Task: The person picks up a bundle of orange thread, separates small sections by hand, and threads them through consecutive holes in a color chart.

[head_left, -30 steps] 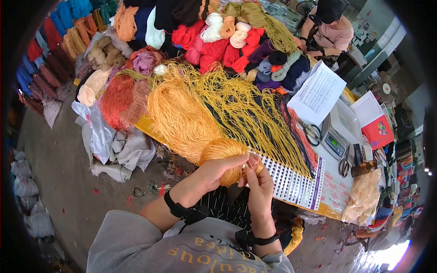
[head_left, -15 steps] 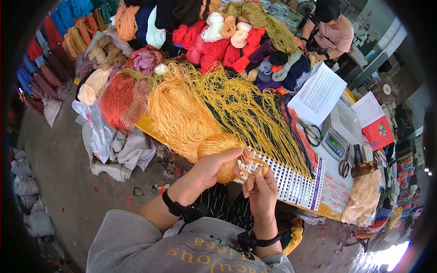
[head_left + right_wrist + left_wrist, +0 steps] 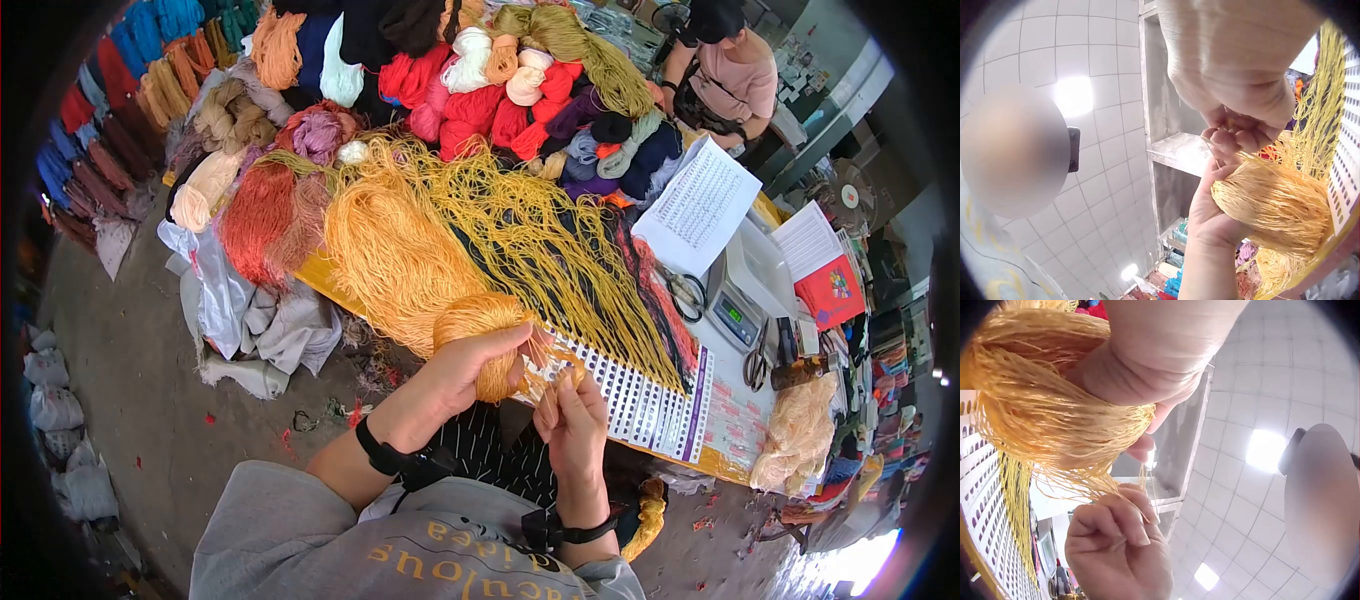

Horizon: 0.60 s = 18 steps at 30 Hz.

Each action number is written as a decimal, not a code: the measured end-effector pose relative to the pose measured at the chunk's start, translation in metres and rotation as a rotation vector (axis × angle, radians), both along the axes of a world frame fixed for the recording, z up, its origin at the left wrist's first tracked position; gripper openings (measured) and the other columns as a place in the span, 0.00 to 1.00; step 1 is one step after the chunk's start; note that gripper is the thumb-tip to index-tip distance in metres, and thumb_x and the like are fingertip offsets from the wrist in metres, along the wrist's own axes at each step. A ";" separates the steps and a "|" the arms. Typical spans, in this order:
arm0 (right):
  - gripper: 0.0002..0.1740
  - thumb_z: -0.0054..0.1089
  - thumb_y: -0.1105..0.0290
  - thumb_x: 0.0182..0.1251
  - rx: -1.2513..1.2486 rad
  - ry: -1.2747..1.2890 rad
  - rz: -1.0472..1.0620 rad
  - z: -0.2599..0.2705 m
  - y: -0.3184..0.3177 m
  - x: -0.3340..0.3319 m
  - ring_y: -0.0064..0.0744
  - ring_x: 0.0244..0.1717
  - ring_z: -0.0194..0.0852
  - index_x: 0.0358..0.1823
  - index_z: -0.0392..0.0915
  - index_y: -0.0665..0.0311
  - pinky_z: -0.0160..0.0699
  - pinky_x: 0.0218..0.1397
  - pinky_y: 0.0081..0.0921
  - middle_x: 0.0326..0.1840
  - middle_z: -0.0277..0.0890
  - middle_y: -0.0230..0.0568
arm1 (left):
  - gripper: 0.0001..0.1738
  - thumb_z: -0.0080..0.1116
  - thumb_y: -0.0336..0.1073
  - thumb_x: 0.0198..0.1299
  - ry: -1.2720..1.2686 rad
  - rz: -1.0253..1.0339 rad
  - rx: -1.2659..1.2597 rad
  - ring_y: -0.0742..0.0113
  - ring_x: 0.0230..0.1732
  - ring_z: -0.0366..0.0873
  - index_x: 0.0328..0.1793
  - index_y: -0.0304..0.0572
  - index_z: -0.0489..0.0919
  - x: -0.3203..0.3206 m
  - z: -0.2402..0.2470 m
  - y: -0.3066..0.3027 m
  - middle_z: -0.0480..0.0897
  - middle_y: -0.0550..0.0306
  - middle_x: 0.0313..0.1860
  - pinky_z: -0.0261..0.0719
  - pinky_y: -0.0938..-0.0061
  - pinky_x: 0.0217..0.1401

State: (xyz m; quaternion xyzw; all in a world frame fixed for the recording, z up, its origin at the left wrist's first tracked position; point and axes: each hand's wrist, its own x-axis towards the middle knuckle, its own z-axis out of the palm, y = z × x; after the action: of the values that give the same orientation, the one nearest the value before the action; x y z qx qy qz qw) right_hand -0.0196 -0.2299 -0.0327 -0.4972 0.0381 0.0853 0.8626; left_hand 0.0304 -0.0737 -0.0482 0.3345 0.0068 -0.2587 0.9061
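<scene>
A golden-orange skein of yarn [image 3: 478, 318] bends over the near edge of the table, its long tail lying back across the tabletop. My left hand [image 3: 465, 368] grips its folded end, thumb on top; in the left wrist view the thumb sinks into the strands. Just to the right, my right hand [image 3: 578, 425] pinches a few strands [image 3: 1105, 485] drawn out from that end. These strands stretch across the short gap between the hands. In the right wrist view the curled fingers [image 3: 1225, 139] of my right hand are close above the left fingertips.
A white perforated card [image 3: 640, 405] lies under yellow and black strands [image 3: 560, 270]. Skeins of many colours [image 3: 470, 115] are heaped behind. On the right are a digital scale [image 3: 738, 318], scissors [image 3: 757, 366] and printed sheets [image 3: 700, 205]. Another person [image 3: 725, 80] stands at the far right.
My hands have drawn apart: the right moved slightly right and down, the left slightly left. Strands now spread between them. Over the last half second they barely moved. The other person's arms have shifted.
</scene>
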 end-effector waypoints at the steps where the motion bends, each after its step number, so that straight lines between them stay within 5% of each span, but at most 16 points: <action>1: 0.10 0.41 0.65 0.72 0.021 0.070 0.093 0.001 -0.002 0.000 0.20 0.16 0.54 0.42 0.66 0.65 0.56 0.18 0.15 0.18 0.60 0.30 | 0.15 0.53 0.40 0.63 0.000 0.000 0.000 0.75 0.34 0.77 0.45 0.36 0.79 0.000 0.001 -0.001 0.81 0.58 0.37 0.74 0.82 0.32; 6: 0.14 0.44 0.63 0.72 -0.116 0.003 0.497 -0.003 -0.013 -0.002 0.19 0.19 0.55 0.35 0.70 0.67 0.54 0.20 0.16 0.23 0.63 0.30 | 0.14 0.53 0.42 0.63 -0.027 -0.053 0.114 0.76 0.28 0.75 0.41 0.36 0.79 -0.001 -0.001 0.002 0.80 0.59 0.33 0.72 0.83 0.28; 10: 0.16 0.45 0.62 0.72 0.326 -0.073 -0.134 -0.006 -0.017 0.010 0.20 0.22 0.56 0.31 0.71 0.65 0.56 0.25 0.17 0.29 0.67 0.34 | 0.16 0.51 0.43 0.64 0.003 -0.078 0.017 0.74 0.31 0.77 0.40 0.35 0.79 -0.003 0.001 0.005 0.80 0.57 0.34 0.73 0.83 0.30; 13: 0.13 0.45 0.64 0.72 0.252 -0.057 -0.204 -0.013 -0.020 0.013 0.20 0.22 0.59 0.34 0.72 0.66 0.59 0.26 0.16 0.31 0.69 0.34 | 0.17 0.48 0.41 0.66 0.112 0.087 -0.005 0.66 0.38 0.79 0.42 0.30 0.78 -0.005 0.010 -0.005 0.80 0.51 0.38 0.78 0.75 0.40; 15: 0.12 0.45 0.67 0.72 -0.266 -0.114 -0.165 -0.013 -0.008 0.009 0.18 0.23 0.64 0.38 0.74 0.68 0.63 0.26 0.15 0.33 0.72 0.34 | 0.20 0.46 0.45 0.67 0.008 -0.022 0.030 0.72 0.38 0.77 0.51 0.33 0.75 -0.006 0.011 -0.007 0.79 0.58 0.40 0.74 0.78 0.35; 18: 0.08 0.51 0.76 0.67 -0.447 -0.159 -0.151 -0.002 0.010 0.007 0.16 0.24 0.67 0.43 0.75 0.72 0.69 0.27 0.14 0.36 0.74 0.34 | 0.20 0.47 0.42 0.66 0.020 -0.118 -0.012 0.64 0.48 0.76 0.51 0.30 0.75 -0.008 0.014 -0.006 0.76 0.50 0.53 0.77 0.69 0.47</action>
State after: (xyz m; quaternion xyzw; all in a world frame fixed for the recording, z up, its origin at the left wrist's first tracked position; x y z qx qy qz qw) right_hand -0.0126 -0.2196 -0.0348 -0.6765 0.0252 -0.0294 0.7354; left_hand 0.0221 -0.0800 -0.0346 0.3265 -0.0054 -0.3150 0.8912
